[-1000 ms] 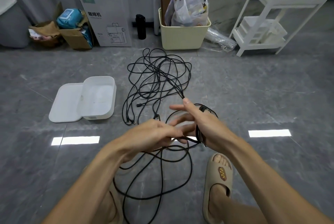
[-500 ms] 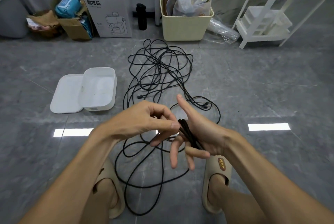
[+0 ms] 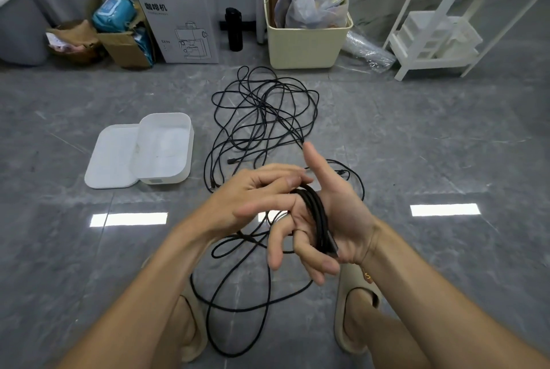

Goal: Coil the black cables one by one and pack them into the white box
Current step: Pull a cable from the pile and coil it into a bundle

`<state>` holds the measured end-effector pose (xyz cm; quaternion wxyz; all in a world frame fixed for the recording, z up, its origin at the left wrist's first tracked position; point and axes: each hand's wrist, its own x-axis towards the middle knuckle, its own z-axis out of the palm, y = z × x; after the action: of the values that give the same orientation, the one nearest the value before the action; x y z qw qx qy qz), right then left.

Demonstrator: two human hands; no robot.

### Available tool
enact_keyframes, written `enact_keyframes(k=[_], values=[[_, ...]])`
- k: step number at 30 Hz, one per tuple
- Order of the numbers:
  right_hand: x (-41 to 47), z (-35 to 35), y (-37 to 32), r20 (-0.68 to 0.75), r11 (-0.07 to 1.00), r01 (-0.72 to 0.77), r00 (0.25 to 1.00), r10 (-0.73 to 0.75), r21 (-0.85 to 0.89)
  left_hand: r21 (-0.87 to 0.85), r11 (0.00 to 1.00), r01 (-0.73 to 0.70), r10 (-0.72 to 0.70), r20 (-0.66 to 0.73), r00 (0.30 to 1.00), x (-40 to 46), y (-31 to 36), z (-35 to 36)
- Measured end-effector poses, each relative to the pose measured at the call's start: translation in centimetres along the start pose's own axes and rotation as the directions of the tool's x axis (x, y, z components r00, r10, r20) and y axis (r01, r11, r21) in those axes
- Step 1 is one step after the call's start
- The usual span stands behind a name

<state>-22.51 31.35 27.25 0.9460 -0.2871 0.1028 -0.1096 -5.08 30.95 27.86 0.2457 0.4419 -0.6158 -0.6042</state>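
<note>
You are on the first cable: your right hand [image 3: 327, 219] is spread flat with a few black turns [image 3: 317, 219] wrapped across its palm; your left hand [image 3: 256, 199] pinches the strand there. The white box [image 3: 165, 154] sits bare on the floor to your left; the tangled cables [image 3: 262, 109] beyond your hands are uncoiled, so I judge nearly everything is left.

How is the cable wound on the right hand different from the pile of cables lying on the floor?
The coil lies in tight, neat turns across the palm of the right hand; the pile sprawls in wide, tangled loops. The coil is held in the air, with the left hand pinching its upper end, while the pile rests on the grey floor beyond the hands, to the right of the white box. Both are thin and black.
</note>
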Motion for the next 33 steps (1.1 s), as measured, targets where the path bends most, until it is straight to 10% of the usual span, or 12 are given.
enact_keyframes(k=[6,11,20,27,33], values=[[0.0,-0.4,-0.3,0.024,0.956,0.214,0.975,-0.223,0.202,-0.020,0.989,0.150,-0.148,0.072,0.986,-0.5,-0.8,1.3],[-0.4,-1.0,-0.7,-0.033,0.883,0.372,0.925,-0.379,0.286,-0.434,0.882,0.184,-0.162,0.088,0.983,0.1,-1.3,2.9],[-0.7,-0.5,-1.8,-0.571,0.762,0.648,0.627,-0.531,0.003,-0.655,0.593,0.468,-0.287,0.371,0.883,0.6,-1.2,3.0],[-0.7,-0.8,-2.0,-0.692,0.793,0.428,0.406,-0.598,-0.434,-0.558,0.655,0.510,-0.340,0.386,0.858,0.2,-0.5,2.7],[-1.3,-1.5,-1.8,-0.727,0.824,0.115,0.415,-0.548,-0.555,-0.266,0.855,0.446,-0.389,0.241,0.889,-0.1,0.8,1.3]])
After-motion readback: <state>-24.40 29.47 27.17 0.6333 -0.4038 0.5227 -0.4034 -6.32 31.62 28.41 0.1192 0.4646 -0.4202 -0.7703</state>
